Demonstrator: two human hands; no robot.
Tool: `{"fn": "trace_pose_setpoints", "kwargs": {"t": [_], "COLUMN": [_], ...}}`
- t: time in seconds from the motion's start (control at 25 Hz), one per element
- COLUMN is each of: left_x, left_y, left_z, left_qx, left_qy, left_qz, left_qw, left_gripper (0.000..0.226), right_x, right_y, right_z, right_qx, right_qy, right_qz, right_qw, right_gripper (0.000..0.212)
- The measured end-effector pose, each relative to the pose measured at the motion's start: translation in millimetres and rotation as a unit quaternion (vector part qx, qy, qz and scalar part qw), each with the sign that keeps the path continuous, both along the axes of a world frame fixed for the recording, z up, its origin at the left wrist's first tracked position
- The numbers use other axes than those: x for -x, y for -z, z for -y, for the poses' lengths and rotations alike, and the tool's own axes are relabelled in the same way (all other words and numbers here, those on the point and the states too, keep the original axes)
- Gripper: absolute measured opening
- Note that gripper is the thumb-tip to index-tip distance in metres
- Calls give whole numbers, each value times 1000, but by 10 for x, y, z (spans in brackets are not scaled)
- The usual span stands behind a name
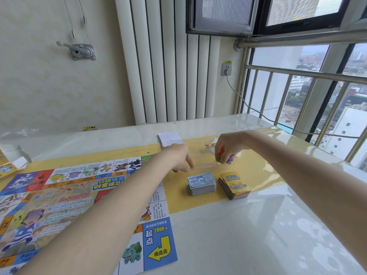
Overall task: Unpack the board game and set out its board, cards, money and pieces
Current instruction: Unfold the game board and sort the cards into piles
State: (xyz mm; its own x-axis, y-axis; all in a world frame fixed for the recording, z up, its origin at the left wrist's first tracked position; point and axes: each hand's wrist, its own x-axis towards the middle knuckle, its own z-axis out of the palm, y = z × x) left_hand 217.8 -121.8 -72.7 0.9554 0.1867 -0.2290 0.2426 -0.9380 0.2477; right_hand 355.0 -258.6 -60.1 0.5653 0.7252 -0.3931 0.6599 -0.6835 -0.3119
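The colourful paper game board (65,197) lies flat on the left half of the table. Right of it stand a stack of play money (201,183) and a stack of yellow-backed cards (234,185). Beyond them lies a clear plastic bag (202,159). My left hand (178,158) pinches the bag's left edge. My right hand (228,147) grips small game pieces (223,158), red, green and blue, with a die showing below the fingers. A white card stack (170,138) sits further back.
The glossy white table (258,225) carries a yellow mat under the stacks. The opened game box (8,163) is at the far left edge. A radiator, wall socket with cable, and metal window railing stand behind and to the right.
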Motion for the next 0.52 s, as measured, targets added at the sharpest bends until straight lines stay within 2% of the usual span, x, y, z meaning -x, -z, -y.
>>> {"fn": "trace_pose_setpoints", "kwargs": {"t": [0.12, 0.24, 0.4, 0.52], "left_x": [-13, -20, -22, -11], "left_y": [4, 3, -4, 3], "left_z": [-3, -12, 5, 7], "left_qx": [1, 5, 2, -6], "left_qy": [0, 1, 2, 2], "left_qz": [-4, -6, -6, -6], "left_qw": [1000, 1000, 1000, 1000], "left_gripper": [28, 28, 28, 27], "right_x": [-3, -138, -142, -58], "right_y": [-8, -143, -57, 112], "right_z": [61, 317, 696, 727], "right_qx": [-66, -167, -50, -22], "right_qy": [17, 97, 141, 139], "right_qz": [5, -7, -31, -84], "right_qw": [998, 981, 988, 987], "right_gripper": [18, 16, 13, 14]}}
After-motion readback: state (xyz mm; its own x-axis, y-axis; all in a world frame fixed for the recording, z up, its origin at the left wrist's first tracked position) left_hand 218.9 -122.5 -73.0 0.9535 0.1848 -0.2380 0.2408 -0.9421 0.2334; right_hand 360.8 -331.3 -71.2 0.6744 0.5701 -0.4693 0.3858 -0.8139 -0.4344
